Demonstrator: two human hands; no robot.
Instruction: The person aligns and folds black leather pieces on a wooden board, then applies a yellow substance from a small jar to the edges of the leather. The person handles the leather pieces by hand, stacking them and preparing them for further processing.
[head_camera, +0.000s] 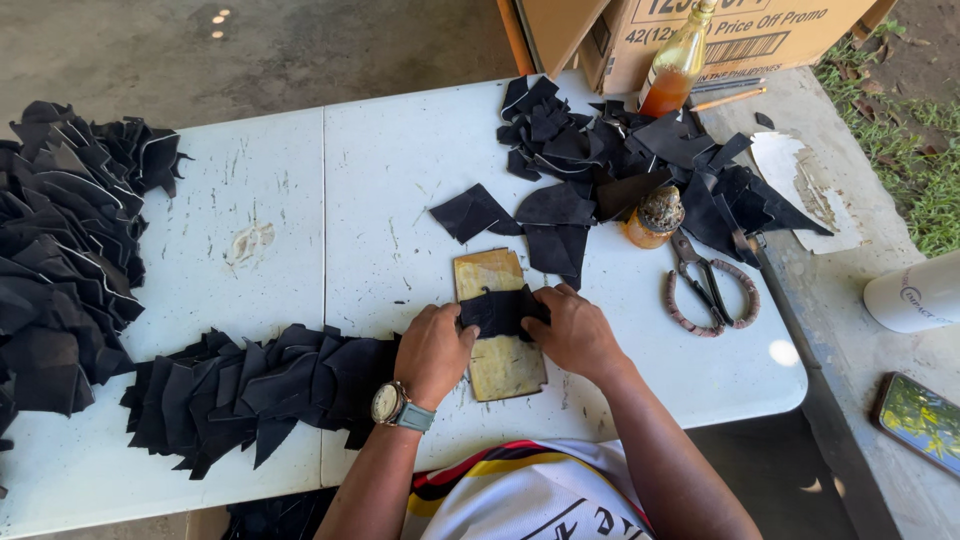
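A small black leather piece (497, 311) lies across a worn yellowish board (505, 365) on the white table (400, 170). My left hand (434, 352), with a wristwatch on its wrist, presses the piece's left end. My right hand (573, 330) presses its right end. Both hands lie flat on the piece with fingers bent over it. A row of overlapped black pieces (255, 390) stretches left from my left hand.
A big heap of black pieces (60, 250) covers the table's left end and a looser pile (620, 165) lies at the back right. Scissors (710, 290), a small open jar (655, 217), a bottle of amber liquid (675, 65), cardboard boxes (720, 35) and a phone (920, 420) sit to the right.
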